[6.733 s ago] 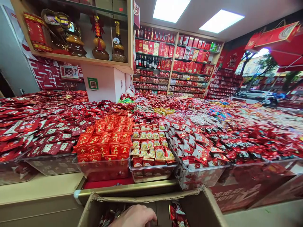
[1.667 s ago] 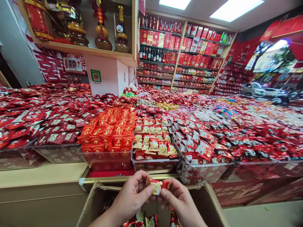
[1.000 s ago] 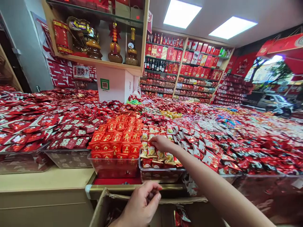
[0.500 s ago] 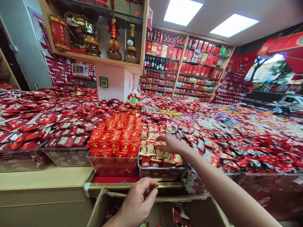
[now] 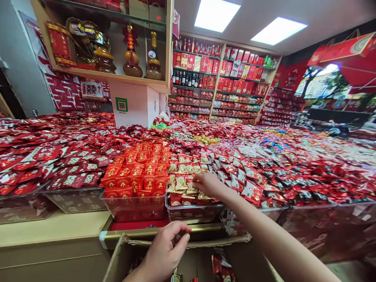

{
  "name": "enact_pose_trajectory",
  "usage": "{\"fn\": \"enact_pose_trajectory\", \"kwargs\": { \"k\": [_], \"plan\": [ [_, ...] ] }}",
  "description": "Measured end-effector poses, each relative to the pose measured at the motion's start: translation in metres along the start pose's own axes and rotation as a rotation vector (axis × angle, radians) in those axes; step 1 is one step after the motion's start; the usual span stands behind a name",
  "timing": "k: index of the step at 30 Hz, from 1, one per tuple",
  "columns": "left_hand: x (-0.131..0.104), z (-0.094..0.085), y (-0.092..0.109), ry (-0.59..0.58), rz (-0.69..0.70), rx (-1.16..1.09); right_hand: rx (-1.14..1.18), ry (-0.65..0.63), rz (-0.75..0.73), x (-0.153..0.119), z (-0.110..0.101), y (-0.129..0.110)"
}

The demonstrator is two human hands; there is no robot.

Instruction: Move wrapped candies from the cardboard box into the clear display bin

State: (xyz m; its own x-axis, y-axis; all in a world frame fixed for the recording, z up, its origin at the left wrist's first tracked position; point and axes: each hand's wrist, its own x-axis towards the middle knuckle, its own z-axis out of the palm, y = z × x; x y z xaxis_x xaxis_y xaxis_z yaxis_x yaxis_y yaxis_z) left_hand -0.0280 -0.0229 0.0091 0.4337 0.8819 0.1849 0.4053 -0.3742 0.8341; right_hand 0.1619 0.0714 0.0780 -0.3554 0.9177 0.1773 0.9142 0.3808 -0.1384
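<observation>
My right hand (image 5: 208,185) reaches over the clear bin (image 5: 194,213) of small red-and-gold packets with a pale fruit picture. Its fingers are bent down onto a candy packet (image 5: 190,183), and the fingertips are partly hidden. Below, my left hand (image 5: 169,248) hovers over an open cardboard box (image 5: 249,254). Its fingers are curled, with the thumb close to the index finger; whatever they hold, if anything, I cannot make out. Several packets lie inside the box, among them a red one (image 5: 221,264).
Left of the fruit packets stands a bin of bright red packets (image 5: 136,176). More bins of wrapped sweets (image 5: 308,176) spread right and back. A wooden cabinet (image 5: 117,76) with gourd-shaped bottles overhangs the left side. Shelves (image 5: 216,94) of bottles and boxes line the back.
My right hand has lowered and bent its fingers onto the fruit packets. My left hand keeps its curled shape over the box. The whole view has shifted slightly.
</observation>
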Motion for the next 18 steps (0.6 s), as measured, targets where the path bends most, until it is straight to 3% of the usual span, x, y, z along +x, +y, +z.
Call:
{"fn": "enact_pose_trajectory", "kwargs": {
  "k": [5,8,12,15,18],
  "plan": [
    [0.005,-0.014,0.004,0.133,0.209,0.090,0.015,0.026,-0.022,-0.027,-0.002,0.005],
    [0.029,-0.026,0.013,0.181,0.375,0.261,0.035,-0.018,-0.037,-0.040,-0.001,0.012],
    [0.079,-0.031,0.017,0.039,0.405,0.625,-0.004,-0.017,-0.062,-0.040,0.001,0.018],
    [0.109,-0.027,0.013,-0.008,0.370,0.697,-0.052,-0.022,-0.064,-0.035,0.003,0.020],
    [0.121,-0.023,0.010,-0.034,0.358,0.725,-0.070,-0.041,-0.045,-0.029,0.003,0.021]
  ]
}}
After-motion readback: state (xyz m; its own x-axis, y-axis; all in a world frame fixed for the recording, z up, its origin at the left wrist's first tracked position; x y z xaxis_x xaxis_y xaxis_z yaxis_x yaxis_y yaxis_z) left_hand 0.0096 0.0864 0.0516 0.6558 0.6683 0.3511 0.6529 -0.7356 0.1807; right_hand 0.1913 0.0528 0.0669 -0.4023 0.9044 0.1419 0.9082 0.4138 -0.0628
